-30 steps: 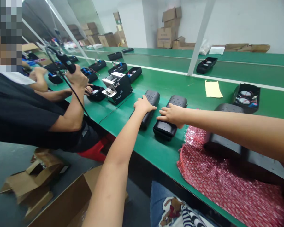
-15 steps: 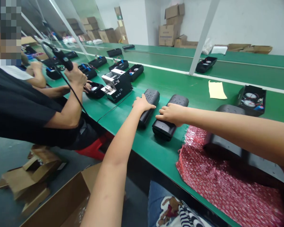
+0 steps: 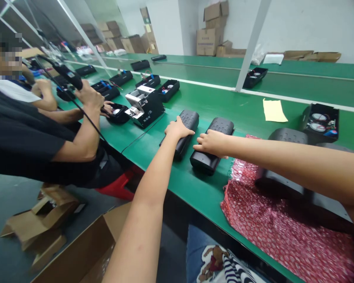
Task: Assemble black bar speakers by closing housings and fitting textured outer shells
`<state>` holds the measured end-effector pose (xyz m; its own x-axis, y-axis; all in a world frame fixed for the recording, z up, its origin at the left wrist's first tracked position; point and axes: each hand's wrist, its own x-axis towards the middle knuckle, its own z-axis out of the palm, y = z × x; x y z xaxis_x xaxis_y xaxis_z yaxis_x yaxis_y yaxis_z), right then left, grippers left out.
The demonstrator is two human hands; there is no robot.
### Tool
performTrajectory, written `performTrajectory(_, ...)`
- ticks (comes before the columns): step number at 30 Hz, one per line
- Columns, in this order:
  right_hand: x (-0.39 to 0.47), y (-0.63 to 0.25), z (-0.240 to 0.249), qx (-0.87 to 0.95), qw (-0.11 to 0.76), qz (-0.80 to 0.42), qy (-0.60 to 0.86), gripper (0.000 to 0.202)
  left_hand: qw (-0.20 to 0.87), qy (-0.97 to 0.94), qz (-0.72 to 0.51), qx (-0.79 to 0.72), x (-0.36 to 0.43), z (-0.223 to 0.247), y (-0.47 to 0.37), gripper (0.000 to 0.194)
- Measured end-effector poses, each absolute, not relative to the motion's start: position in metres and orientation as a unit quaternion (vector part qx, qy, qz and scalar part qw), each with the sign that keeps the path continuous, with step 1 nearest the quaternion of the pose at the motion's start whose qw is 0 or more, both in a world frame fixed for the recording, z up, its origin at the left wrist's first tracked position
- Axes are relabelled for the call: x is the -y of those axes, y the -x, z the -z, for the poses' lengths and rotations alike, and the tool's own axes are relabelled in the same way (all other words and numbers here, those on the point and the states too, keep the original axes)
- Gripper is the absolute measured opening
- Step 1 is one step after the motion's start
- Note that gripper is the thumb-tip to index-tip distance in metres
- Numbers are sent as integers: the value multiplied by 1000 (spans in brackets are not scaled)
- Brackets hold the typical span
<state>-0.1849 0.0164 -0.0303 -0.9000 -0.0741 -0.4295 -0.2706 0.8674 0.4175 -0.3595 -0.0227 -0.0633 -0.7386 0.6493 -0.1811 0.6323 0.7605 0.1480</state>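
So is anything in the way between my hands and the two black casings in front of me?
Nothing visible: your left hand lies directly on the left casing, your right hand on the right casing. The red bubble wrap lies off to the right.

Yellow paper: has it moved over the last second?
Yes. The yellow paper has shifted rightward in the view: its gap from the white post is wider now.
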Motion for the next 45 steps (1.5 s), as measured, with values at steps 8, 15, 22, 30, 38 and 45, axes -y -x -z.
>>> performTrajectory(8,-17,183,32,-943,203,-243,98,100,115,-349,-36,-929,24,62,357,123)
performTrajectory(15,-25,180,35,-948,185,-236,107,98,121,-354,-43,-926,29,61,357,123)
performTrajectory(22,-17,182,29,-950,187,-232,97,97,109,-347,-45,-931,26,60,357,118)
performTrajectory(30,-13,179,25,-951,183,-232,91,76,97,-363,-42,-926,27,65,360,122)
performTrajectory(38,-15,181,27,-952,198,-218,81,99,114,-363,-30,-924,29,61,361,127)
performTrajectory(45,-13,171,27,-962,169,-201,73,71,106,-359,-24,-927,29,60,359,124)
